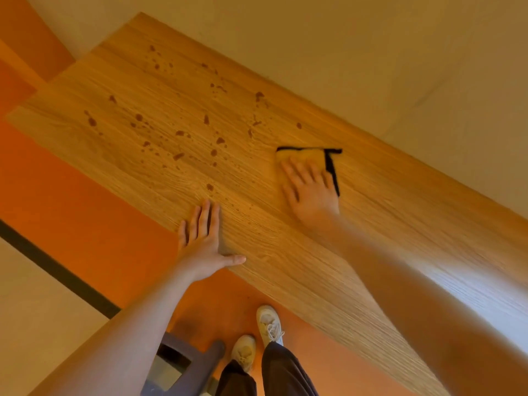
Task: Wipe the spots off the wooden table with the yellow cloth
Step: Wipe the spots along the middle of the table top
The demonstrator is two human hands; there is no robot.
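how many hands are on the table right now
2. The left hand rests flat at the near edge of the wooden table; the right hand presses the yellow cloth farther in.

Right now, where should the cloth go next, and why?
Probably slide the right hand, lying flat on the yellow cloth, left towards the brown spots. They lie beside the cloth, unwiped, while the left hand rests on the wooden table.

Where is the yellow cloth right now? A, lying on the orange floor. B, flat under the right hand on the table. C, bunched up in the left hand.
B: the right hand presses flat on the yellow cloth on the wooden table.
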